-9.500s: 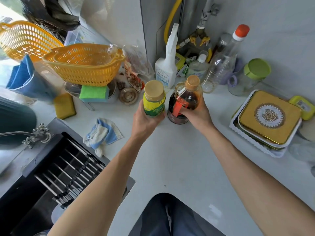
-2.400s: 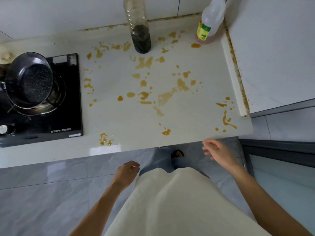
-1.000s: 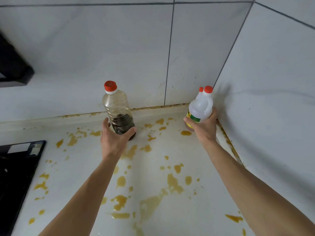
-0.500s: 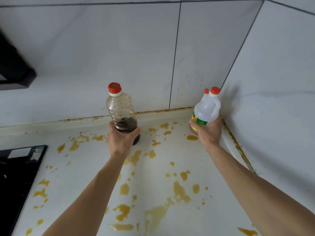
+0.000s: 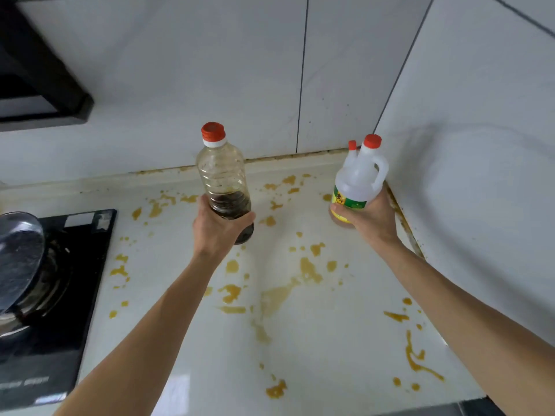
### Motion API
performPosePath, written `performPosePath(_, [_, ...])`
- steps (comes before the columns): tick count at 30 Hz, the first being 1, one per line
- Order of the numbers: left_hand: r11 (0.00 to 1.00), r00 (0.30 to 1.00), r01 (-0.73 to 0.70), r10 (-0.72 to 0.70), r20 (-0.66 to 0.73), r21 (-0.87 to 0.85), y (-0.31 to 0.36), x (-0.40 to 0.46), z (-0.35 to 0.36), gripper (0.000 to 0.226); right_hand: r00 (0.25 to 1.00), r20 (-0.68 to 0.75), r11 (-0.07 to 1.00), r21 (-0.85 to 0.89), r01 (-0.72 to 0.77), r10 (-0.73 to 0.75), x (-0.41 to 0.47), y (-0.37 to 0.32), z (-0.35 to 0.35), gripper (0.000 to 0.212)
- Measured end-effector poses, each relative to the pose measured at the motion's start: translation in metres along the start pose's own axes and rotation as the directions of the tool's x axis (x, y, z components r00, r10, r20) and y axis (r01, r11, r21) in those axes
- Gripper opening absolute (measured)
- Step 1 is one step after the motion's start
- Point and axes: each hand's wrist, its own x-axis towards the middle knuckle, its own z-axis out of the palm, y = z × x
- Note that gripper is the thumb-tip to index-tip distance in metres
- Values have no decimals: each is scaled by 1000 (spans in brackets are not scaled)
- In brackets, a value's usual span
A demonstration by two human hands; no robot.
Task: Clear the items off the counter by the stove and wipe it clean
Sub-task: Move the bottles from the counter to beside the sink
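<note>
My left hand grips the lower part of a clear plastic bottle with a red cap and a little dark liquid at the bottom. My right hand holds a white jug with red caps and a yellow-green label, tilted a little and raised off the counter. Whether the clear bottle's base touches the counter I cannot tell. The white counter beneath is spattered with many orange-brown stains.
A black gas stove with a dark pan lies at the left. A black range hood hangs at the upper left. White tiled walls close the back and right. The counter's front edge runs along the bottom.
Both bottles have come toward me and away from the back wall in my hands; the white jug has lifted off the counter. Earlier I put two other bottles down by the sink.
</note>
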Motion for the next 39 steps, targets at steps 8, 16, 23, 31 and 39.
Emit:
performPosePath(8, [994,991,84,-90,104,65,4,-98,-47,85,989,115,994,45,-102,96,-114,-22,-43,75])
performPosePath(16, [976,964,167,-192,185,142,-32,-196,-93,87,958,219,981,-89,-171,187,-205,-19,-72,89])
performPosePath(23, [948,948,224,-265,175,225,-60,-254,-124,85,917,265,947,-201,-251,299,-268,-17,-81,86])
performPosePath(31, [936,941,300,-322,106,183,-82,-302,-132,78,891,285,904,-350,-247,354,-303,-14,-85,77])
performPosePath(39, [892,895,447,-445,-41,64,-88,-362,-131,77,838,452,894,-438,-89,305,-299,-5,-89,82])
